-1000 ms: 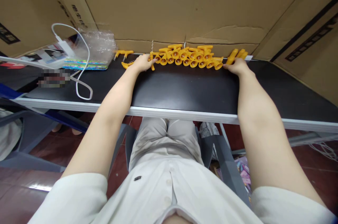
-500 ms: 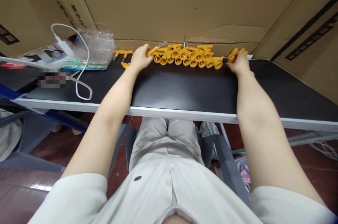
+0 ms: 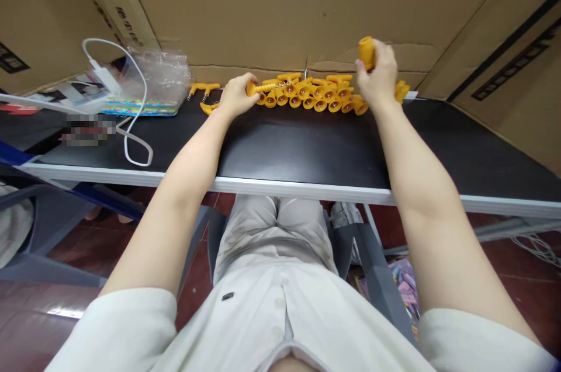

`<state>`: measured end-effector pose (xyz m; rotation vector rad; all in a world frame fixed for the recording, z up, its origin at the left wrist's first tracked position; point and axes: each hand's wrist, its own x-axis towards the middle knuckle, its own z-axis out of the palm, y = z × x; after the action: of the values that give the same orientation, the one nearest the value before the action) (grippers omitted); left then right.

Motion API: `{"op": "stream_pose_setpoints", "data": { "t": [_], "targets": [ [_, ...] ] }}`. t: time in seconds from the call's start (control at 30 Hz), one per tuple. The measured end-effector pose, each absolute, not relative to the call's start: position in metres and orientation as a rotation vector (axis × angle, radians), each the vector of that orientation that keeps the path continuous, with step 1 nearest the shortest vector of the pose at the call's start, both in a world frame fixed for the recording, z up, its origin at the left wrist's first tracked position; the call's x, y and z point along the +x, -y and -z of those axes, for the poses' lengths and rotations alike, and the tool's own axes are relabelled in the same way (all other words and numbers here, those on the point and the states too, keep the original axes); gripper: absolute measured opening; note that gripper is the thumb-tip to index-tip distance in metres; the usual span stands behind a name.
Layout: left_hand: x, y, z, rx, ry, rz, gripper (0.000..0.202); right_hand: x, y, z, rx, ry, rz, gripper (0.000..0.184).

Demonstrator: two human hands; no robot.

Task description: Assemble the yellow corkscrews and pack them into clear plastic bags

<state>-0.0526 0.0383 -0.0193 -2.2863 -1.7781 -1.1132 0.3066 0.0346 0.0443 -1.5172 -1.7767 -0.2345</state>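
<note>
My left hand (image 3: 239, 96) is closed around the handle of a yellow corkscrew (image 3: 265, 87), whose ribbed shaft and metal spiral point right. Raised off the tabletop, my right hand (image 3: 380, 75) grips a yellow corkscrew sleeve (image 3: 366, 52), a hollow tube held upright. Between the hands lie stacked yellow corkscrews (image 3: 319, 94) in rows, their flared open ends facing me and metal tips showing inside. Left of my left hand are T-shaped corkscrew handles (image 3: 204, 87) with bare metal spirals. More yellow parts (image 3: 401, 91) sit behind my right wrist, partly hidden.
Cardboard walls (image 3: 245, 10) enclose the back and sides of the black tabletop (image 3: 302, 150). At left lie clear plastic bags (image 3: 162, 77), a colourful stack (image 3: 140, 105) and a white cable (image 3: 146, 83). A metal edge (image 3: 302, 187) runs along the front.
My right hand has lifted a yellow sleeve from the right-hand group and moved up and left. In my left hand, the corkscrew has swung from pointing up-right to nearly level.
</note>
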Motion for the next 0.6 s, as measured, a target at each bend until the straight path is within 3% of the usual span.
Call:
{"op": "stream_pose_setpoints", "data": {
  "t": [0.23, 0.6],
  "targets": [
    [-0.047, -0.037, 0.021, -2.343, 1.816, 1.02, 0.041, 0.257, -0.055, 0.006, -0.987, 2.362, 0.241, 0.049],
    [-0.028, -0.027, 0.019, -2.42, 1.813, 0.847, 0.047, 0.245, -0.059, 0.027, -0.907, 2.375, 0.086, 0.048]
  ]
}}
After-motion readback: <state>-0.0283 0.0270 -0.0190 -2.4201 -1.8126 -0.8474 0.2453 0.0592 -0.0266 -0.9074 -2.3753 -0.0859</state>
